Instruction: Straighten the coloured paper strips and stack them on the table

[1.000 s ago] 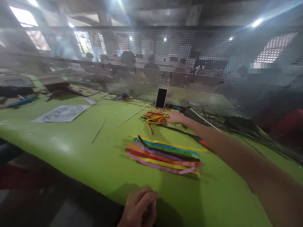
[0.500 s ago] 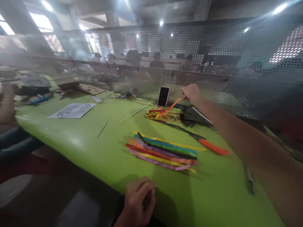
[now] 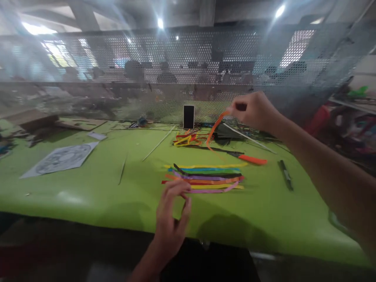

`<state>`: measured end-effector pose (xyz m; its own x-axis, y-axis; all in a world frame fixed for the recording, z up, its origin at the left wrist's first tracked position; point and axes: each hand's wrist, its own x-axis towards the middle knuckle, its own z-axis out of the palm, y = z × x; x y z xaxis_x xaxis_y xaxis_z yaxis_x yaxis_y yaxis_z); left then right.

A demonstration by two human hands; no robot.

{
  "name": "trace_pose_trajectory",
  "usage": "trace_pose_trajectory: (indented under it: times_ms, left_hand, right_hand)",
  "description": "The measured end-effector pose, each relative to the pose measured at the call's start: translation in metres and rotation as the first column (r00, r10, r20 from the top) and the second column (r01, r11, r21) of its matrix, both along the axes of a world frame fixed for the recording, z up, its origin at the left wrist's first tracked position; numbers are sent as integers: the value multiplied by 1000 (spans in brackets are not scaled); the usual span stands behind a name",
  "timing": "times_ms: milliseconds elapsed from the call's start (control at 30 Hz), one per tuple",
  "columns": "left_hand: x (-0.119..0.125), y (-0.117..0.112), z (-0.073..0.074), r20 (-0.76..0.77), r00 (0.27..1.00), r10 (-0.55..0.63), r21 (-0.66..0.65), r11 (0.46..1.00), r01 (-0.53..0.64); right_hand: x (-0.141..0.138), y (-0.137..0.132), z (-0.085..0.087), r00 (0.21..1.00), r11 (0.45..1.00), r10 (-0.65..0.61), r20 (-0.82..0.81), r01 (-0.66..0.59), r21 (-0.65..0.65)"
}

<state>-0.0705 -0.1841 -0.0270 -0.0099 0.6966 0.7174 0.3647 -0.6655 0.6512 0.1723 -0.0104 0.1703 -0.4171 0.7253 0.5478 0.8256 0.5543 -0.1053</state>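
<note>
My right hand [image 3: 249, 111] pinches the upper end of an orange strip [image 3: 216, 126], which hangs in a curve over the back of the table. Below it lies a tangled heap of red, yellow and orange strips [image 3: 188, 138]. In front, several coloured strips [image 3: 211, 170] lie side by side in a row, among them yellow, blue, green, black, purple, red and pink. My left hand [image 3: 173, 207] is at the near left end of this row, thumb and fingers apart and curved, with nothing seen between them. Whether its fingertips touch the strips I cannot tell.
An orange-handled cutter or knife [image 3: 252, 159] lies right of the row, and a dark pen [image 3: 285, 175] farther right. A phone-like dark screen [image 3: 188, 116] stands at the back before a perforated metal panel [image 3: 164, 58]. On the left are a printed sheet [image 3: 63, 158] and thin sticks [image 3: 158, 144].
My right hand has lifted the orange strip away from the heap and nearer. My left hand has risen from the table edge to the row and its fingers have parted. The view has turned right.
</note>
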Motion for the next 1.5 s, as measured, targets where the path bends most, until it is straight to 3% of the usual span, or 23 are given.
trace_pose_trajectory:
  times_ms: [100,200,267,333,400,567,633,700,767,833,900,967,1167,1233,1367,1500]
  left_hand:
    - [-3,-5,13,106,991,79,-40,996,-75]
    - [8,-20,20,227,974,-27,-205,976,75]
    - [18,-28,20,302,951,-65,-305,939,161]
    - [23,-33,15,396,918,-18,-358,918,172]
    - [21,-35,6,512,853,102,-367,924,110]
    - [-3,-43,-19,661,632,405,-350,911,-218]
    - [-10,-49,-25,633,638,438,-374,895,-243]
    - [-13,-54,-29,510,748,425,-445,874,-193]
    - [-12,-60,-33,322,889,326,-551,828,-104]
    - [-7,-64,-36,195,968,158,-648,762,6]
    - [-1,-67,-38,170,985,36,-693,715,94]
    - [6,-69,-37,185,983,-14,-704,696,142]
    - [20,-67,-35,166,981,-101,-670,718,187]
    - [20,-66,-36,128,984,-122,-664,727,176]
    - [23,-67,-35,171,971,-164,-686,688,237]
    - [32,-68,-34,198,970,-140,-652,720,237]
  right_hand:
    - [-2,-43,-2,983,974,185,-15,-185,-128]
    - [-8,-74,-9,929,920,370,30,-361,-154]
    - [-15,-88,-12,857,835,515,34,-492,-247]
    - [-21,-97,-14,783,734,621,5,-580,-355]
    - [-25,-102,-15,738,665,675,-16,-618,-419]
    - [-19,-98,-28,691,581,719,-76,-658,-479]
    - [-15,-96,-36,669,537,736,-106,-672,-510]
    - [-12,-93,-46,658,510,739,-143,-686,-519]
    - [-10,-90,-56,674,518,710,-202,-695,-498]
    - [-9,-87,-65,685,526,661,-306,-714,-462]
    - [-9,-85,-73,675,505,605,-422,-735,-452]
    - [-10,-84,-79,667,475,556,-495,-745,-469]
    - [-13,-90,-88,673,484,437,-596,-735,-476]
    - [-14,-90,-91,675,537,390,-626,-719,-441]
    - [-20,-81,-100,676,708,286,-679,-627,-326]
    - [-27,-69,-114,594,769,163,-788,-576,-275]
